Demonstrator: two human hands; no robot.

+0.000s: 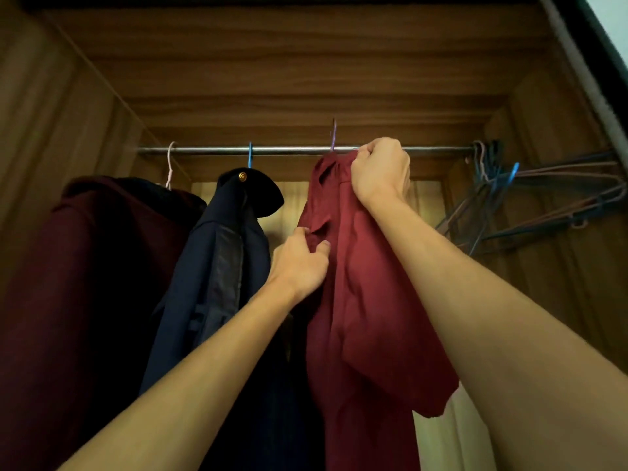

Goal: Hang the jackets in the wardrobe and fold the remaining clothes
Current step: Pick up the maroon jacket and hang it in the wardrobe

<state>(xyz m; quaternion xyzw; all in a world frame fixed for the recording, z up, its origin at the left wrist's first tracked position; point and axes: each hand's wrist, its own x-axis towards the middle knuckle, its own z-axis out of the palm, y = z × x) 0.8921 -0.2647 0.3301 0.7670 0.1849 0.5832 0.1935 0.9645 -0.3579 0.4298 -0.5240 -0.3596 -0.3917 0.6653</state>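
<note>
Head view: right hand [380, 171] clenches the red jacket [367, 300] at top; left hand [299, 260] pinches its front. Seat the hook [334, 134] fully before releasing.

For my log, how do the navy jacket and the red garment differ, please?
The navy jacket hangs untouched; the red garment is gripped by the left hand and right hand. The navy jacket has a blue hook, the red garment a purple hook. Both are at the rail.
</note>
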